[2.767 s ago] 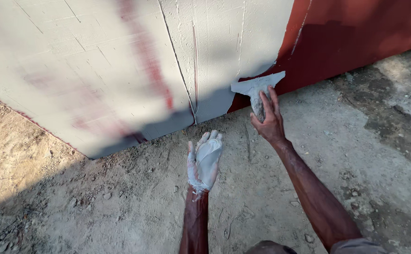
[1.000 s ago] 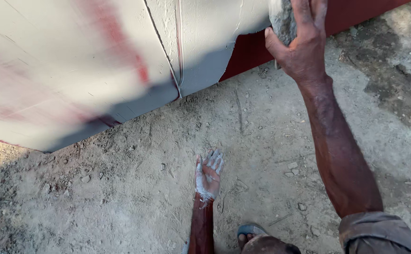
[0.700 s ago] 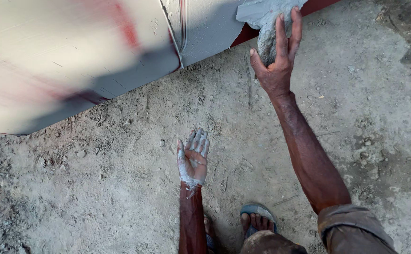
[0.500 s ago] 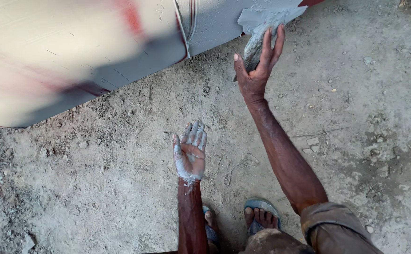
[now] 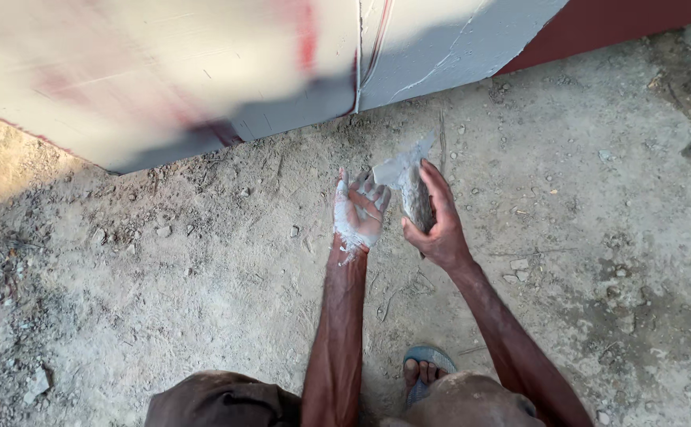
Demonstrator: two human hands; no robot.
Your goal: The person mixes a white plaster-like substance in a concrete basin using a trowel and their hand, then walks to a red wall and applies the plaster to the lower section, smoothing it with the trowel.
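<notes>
Putty knife, blade pale and smeared with grey-white filler, sits low in front of the wall, above the dirt ground, between both hands. Blade tip points up and left, its flat edge touching the fingertips of the left hand. Handle mostly hidden inside the right hand.

Right hand: grip wrapped round the knife handle, fingers curled over it, thumb on the near side. Holding firm, knuckles toward the viewer's right.

Left hand: palm up, fingers spread and slightly cupped, not pinching anything. Palm and fingers coated with white filler, a lump of it near the heel of the palm. Blade edge meets this hand at the fingers.

Both forearms bare, running up from the bottom of the frame, close together, nearly parallel.

Wall behind: pale plaster panels, faded red streaks, a vertical crack or joint straight above the hands, a grey shaded band along the base. Dark red surface at top right beside the plaster.

Ground: dry packed dirt, small stones scattered, rougher rubble at left. Grey patch on the right side.

Bottom edge: one foot in a blue-grey sandal between the arms, brown shorts at left.
</notes>
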